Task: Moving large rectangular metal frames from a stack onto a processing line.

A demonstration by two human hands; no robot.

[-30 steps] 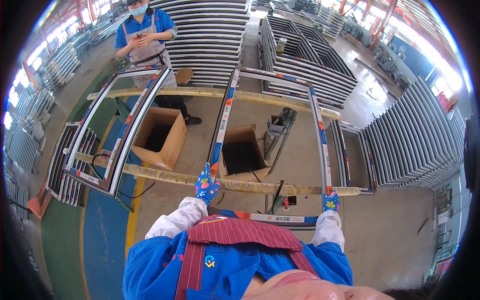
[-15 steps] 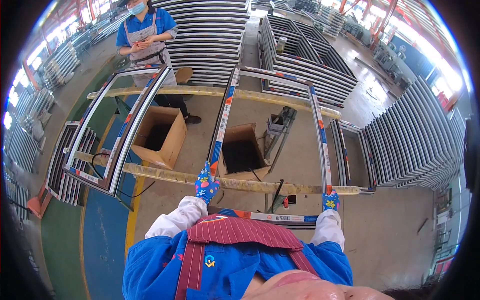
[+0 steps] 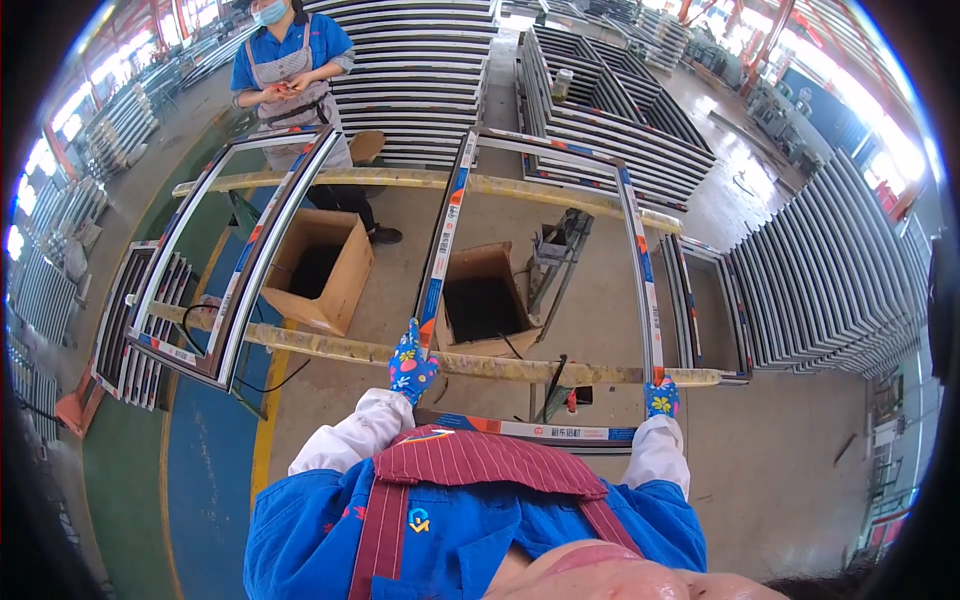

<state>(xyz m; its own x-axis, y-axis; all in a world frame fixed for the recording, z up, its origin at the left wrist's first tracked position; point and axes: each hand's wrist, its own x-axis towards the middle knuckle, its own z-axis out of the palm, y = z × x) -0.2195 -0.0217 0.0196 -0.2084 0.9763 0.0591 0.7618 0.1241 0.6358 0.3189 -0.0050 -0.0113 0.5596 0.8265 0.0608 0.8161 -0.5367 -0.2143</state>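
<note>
My left hand [image 3: 408, 371], in a blue flowered glove, is closed round the near end of the left side of a window frame [image 3: 444, 240]. My right hand [image 3: 662, 399], gloved alike, grips the near end of its right side; its fingers are partly hidden. The frame's far bar joins both sides and lies over two horizontal support rails, the nearer one [image 3: 500, 366] just past my hands. Close to my waist, a separate-looking frame bar [image 3: 530, 430] with blue and white film lies crosswise, partly covered by my apron; whether it touches the side bars I cannot tell.
Another frame [image 3: 262, 245] rests on the rails at left, beside a co-worker [image 3: 293, 75] with hands together. Two cardboard boxes [image 3: 345, 280] stand below the rails. Stacked frames [image 3: 615, 120] stand beyond, more [image 3: 830, 265] at right. A dark cable [image 3: 275, 385] hangs at left.
Both hands keep their hold on the side bars. The frame and the near bar have shifted very slightly away from me; the co-worker's hands have moved a little.
</note>
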